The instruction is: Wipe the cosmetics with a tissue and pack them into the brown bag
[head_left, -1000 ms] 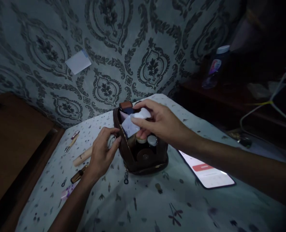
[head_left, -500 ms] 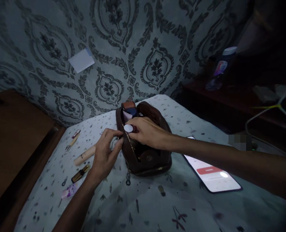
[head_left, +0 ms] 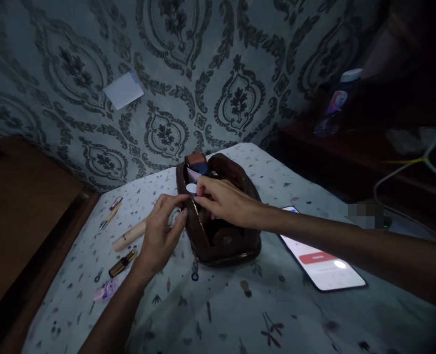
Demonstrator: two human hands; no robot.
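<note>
An unzipped brown toiletry bag [head_left: 225, 258] stands on the bed, its mouth facing up. My left hand [head_left: 162, 228] pinches the bag's left rim by the zipper, thumb and index finger closed on it. My right hand [head_left: 225, 199] reaches into the bag with curled fingers. They close against a small item with a white round top [head_left: 191, 188] just inside the left wall; its lower part is hidden. Behind it in the bag are a pale flat piece [head_left: 193, 175] and a dark blue item [head_left: 199, 168]. Much of the inside is in shadow.
Left of the bag lie a beige tube [head_left: 129, 236], a black and gold lipstick [head_left: 122, 263], a purple-pink packet [head_left: 106, 290] and thin brushes [head_left: 110, 217]. A lit phone [head_left: 328, 270] lies under my right forearm. A bottle [head_left: 337, 103] stands on the dark table at right.
My right hand and the white-topped item have shifted slightly up and away inside the bag. The item shows more to the left of the fingers. My left hand stays on the rim.
</note>
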